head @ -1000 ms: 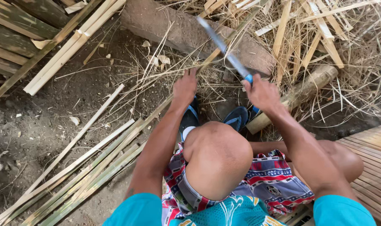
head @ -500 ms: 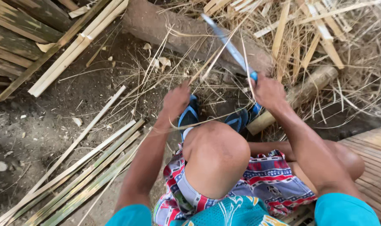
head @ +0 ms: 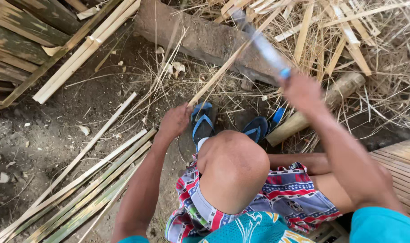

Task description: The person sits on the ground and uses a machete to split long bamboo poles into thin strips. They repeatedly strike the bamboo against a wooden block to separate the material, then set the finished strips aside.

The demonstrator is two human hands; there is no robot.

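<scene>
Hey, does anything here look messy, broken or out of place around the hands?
Nothing looks broken. The right hand grips a blue-handled blade, blurred; the left hand holds a thin bamboo strip. Shavings and offcuts litter the ground past the log, while the split slats lie fairly neatly side by side.

Bare dirt ground (head: 43, 135) lies open to the left hand's (head: 174, 122) left; bamboo strips (head: 92, 193) block lower left, a log (head: 200, 38) bars the way ahead, and splinter litter (head: 349, 49) crowds the right hand's (head: 301, 92) side
</scene>
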